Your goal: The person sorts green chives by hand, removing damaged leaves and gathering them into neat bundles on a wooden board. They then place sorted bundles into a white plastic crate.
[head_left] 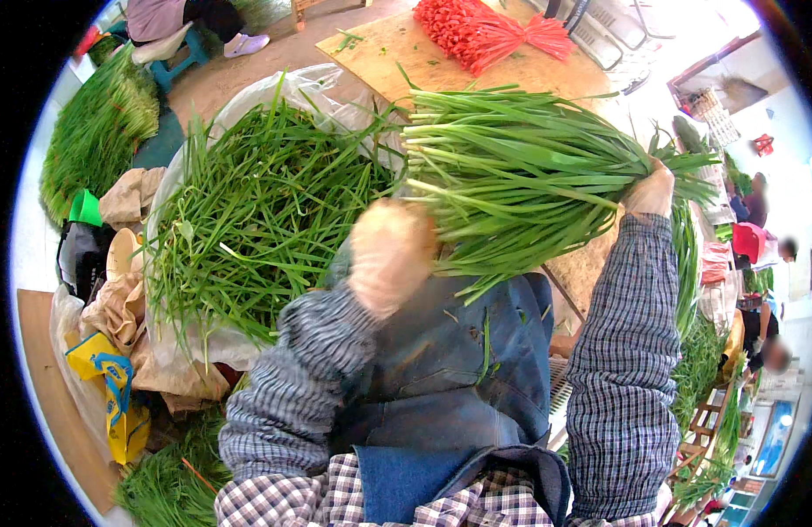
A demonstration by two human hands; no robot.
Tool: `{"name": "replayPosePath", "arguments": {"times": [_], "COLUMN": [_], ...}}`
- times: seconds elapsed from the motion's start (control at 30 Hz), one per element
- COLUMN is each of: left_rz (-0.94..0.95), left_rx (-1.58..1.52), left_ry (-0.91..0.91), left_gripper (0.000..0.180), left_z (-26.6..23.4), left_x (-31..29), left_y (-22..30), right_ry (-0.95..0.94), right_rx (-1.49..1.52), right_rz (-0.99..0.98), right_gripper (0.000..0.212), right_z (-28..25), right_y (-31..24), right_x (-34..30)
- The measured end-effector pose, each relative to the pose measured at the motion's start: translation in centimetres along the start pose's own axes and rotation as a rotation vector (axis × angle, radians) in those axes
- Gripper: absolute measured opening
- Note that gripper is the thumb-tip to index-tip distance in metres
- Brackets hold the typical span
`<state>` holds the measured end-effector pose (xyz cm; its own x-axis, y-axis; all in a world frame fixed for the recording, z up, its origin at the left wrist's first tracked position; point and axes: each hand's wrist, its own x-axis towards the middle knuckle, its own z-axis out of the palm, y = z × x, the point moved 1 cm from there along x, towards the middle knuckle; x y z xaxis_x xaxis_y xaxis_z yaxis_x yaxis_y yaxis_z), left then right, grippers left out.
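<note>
A thick bunch of garlic chives [520, 167] lies sideways in front of me, pale stem ends to the left and green leaves to the right. My right hand [650, 191] is closed around its leafy end. Beside the lower stem ends is my left hand [390, 255], smeared by motion, so its fingers do not show clearly. Whether it touches the stems I cannot tell. To the left, loose green leaves [265, 211] fill a large clear plastic bag [164, 329]. A few leaf scraps [486, 347] lie on my dark apron [441, 378].
A wooden board [375, 57] ahead carries a pile of red ties [489, 31]. At far left, more greens [98, 132] are heaped near a person on a blue stool [182, 61]. Brown cloth [120, 294] and a yellow-blue bag [111, 386] lie left. Other people and greens are on the right.
</note>
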<state>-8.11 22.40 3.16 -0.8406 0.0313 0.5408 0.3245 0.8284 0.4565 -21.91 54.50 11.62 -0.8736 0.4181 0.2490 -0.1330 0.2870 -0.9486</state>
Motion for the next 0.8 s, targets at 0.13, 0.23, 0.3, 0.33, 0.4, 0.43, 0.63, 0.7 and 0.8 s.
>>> {"name": "replayPosePath", "arguments": {"times": [0.13,0.23,0.3,0.33,0.4,0.43,0.63,0.7,0.8], "left_rz": [-0.148,-0.119,0.053,0.084,0.043,-0.035,-0.355,-0.255,-0.556], "left_rx": [0.527,0.686,0.302,0.152,0.020,0.060,-0.592,-0.614,-1.584], "left_ry": [0.002,0.052,0.196,0.234,0.074,-0.122,-0.280,-0.094,-0.405], "left_gripper": [0.017,0.015,0.015,0.016,0.022,0.028,0.059,0.058,0.054], "left_z": [-6.2,-8.3,-7.9,-7.5,-5.3,-4.6,0.7,1.1,0.5], "left_x": [-5.7,-5.0,-1.8,-0.7,1.7,2.9,2.7,1.5,0.7], "left_y": [-10.2,-9.4,-4.9,-3.4,-1.2,-0.1,2.0,2.7,3.1], "right_ry": [0.007,0.091,0.163,0.078,0.154,0.187,0.230,0.233,0.182], "right_rx": [-0.161,0.077,0.360,0.264,0.337,0.379,0.472,0.478,0.454], "right_rz": [-0.133,0.025,0.175,0.080,0.097,0.114,0.092,0.070,0.027], "right_gripper": [0.033,0.034,0.033,0.033,0.032,0.032,0.028,0.029,0.029], "right_z": [-0.6,0.0,0.2,-0.2,0.0,0.4,1.8,2.1,1.9], "right_y": [1.2,0.0,-0.8,-0.7,-2.2,-2.7,-5.6,-6.7,-7.2], "right_x": [0.4,-0.9,-0.7,-0.1,-0.5,-0.9,-3.2,-4.0,-3.8]}}
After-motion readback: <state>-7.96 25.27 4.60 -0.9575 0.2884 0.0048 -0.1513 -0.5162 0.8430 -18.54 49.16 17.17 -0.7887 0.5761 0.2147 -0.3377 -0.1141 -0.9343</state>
